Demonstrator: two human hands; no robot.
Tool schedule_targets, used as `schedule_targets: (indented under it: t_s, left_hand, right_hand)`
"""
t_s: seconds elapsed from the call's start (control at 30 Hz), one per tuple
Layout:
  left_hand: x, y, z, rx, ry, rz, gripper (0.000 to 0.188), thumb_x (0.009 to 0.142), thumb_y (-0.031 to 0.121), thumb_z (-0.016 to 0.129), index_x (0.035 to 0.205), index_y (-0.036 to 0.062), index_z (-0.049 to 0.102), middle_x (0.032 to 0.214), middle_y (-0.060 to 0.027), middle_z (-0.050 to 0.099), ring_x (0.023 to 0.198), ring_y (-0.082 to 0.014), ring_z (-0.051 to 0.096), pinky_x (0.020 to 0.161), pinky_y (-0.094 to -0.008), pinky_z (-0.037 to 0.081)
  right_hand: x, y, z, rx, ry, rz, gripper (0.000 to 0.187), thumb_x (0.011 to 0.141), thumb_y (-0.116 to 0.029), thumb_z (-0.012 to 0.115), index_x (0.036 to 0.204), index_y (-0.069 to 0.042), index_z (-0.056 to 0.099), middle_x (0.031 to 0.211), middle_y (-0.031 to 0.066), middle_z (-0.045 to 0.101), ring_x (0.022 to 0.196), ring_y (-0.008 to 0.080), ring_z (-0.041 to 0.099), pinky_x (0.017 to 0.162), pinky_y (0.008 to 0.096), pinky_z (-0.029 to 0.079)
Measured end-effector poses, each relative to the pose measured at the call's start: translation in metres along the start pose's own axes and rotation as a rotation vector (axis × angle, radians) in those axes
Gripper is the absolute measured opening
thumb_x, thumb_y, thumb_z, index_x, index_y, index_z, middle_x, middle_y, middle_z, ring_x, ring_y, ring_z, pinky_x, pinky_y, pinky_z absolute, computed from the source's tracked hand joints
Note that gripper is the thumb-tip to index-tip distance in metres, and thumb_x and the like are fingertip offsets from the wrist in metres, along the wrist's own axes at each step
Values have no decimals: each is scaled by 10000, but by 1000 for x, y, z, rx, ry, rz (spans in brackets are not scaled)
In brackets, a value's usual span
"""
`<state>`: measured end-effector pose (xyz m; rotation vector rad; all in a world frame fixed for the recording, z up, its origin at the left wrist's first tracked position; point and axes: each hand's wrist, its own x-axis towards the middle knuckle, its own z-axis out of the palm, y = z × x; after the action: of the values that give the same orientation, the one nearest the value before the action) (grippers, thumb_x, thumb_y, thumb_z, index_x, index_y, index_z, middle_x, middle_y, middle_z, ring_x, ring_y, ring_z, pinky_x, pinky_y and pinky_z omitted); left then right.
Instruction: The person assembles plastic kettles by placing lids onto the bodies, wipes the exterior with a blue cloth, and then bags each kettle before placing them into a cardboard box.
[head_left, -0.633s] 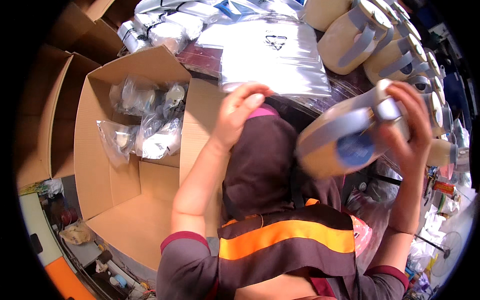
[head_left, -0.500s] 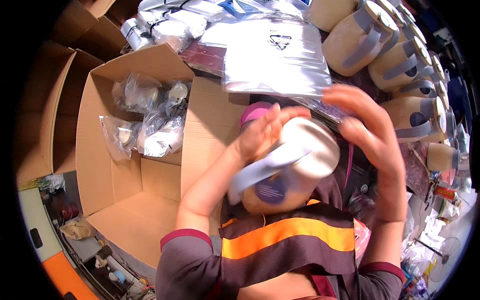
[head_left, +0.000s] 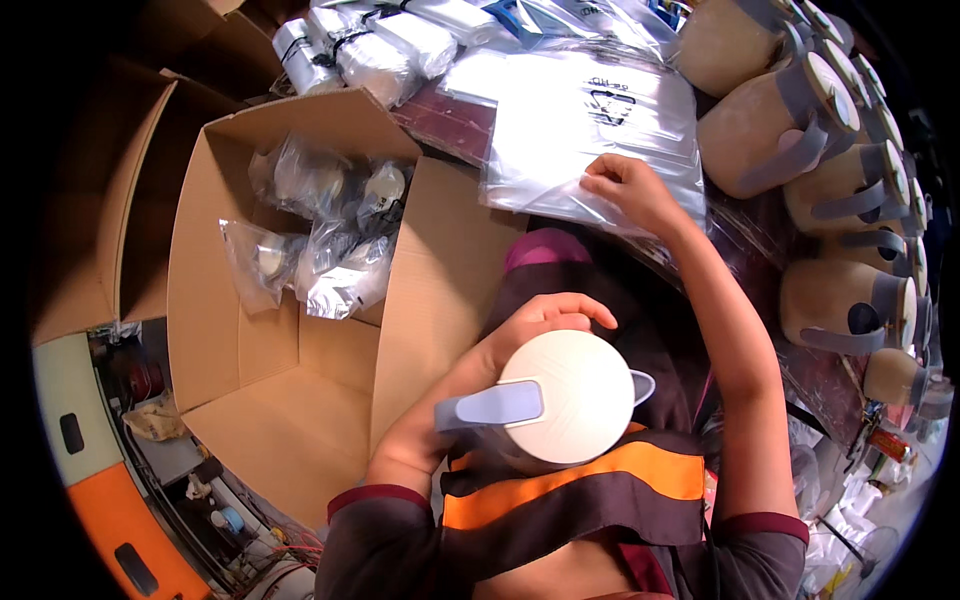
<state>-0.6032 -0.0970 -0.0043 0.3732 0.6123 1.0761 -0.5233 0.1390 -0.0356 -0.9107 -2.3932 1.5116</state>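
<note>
A cream jug [head_left: 575,405] with a round cream lid, a grey-blue handle and a spout stands upright in front of my apron. My left hand [head_left: 550,315] curves around its far side, with the fingers bent; part of the hand is hidden behind the jug. On the table, a stack of clear plastic bags [head_left: 545,140] lies flat, with dark print on top. My right hand [head_left: 630,190] is over the near right part of the stack, thumb and fingertips pinched together at the top bag.
An open cardboard box [head_left: 440,290] on the left holds several items in clear bags [head_left: 295,180]. Several more cream jugs [head_left: 755,140] with grey-blue handles crowd the table's right side. Wrapped white bundles [head_left: 385,65] lie at the back. Another carton [head_left: 75,230] stands far left.
The jug has come down toward my lap and turned upright, lid facing up. My right hand has left the jug's side, reached forward and pinched at the bag stack.
</note>
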Motion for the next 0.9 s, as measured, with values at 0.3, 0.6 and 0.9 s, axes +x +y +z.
schedule_targets:
  t_s: [0.3, 0.6, 0.9]
  left_hand:
    - [43, 11, 6, 121, -28, -1, 181, 905, 109, 573, 1052, 8, 603, 910, -14, 622, 827, -59, 582, 746, -218, 475]
    - [89, 41, -35, 1754, 761, 572, 615, 831, 308, 618, 1358, 68, 409, 1433, -137, 368, 1357, -294, 294, 1122, -437, 168]
    - [97, 74, -49, 1461, 881, 698, 796, 743, 423, 718, 1343, 12, 395, 1384, -209, 393, 1266, -344, 399, 1048, -460, 291]
  right_hand:
    - [-14, -17, -3, -3, -9, 55, 190, 855, -181, 650, 913, 0, 648, 754, 57, 617, 691, 107, 528, 637, 276, 439]
    - [-3, 2, -6, 152, 146, -38, 206, 883, -209, 547, 848, -13, 597, 759, 119, 557, 729, 251, 562, 677, 374, 438]
    - [-1, 7, 22, 1421, 195, 77, 164, 943, -192, 537, 987, -44, 591, 854, 5, 596, 725, 80, 537, 681, 223, 446]
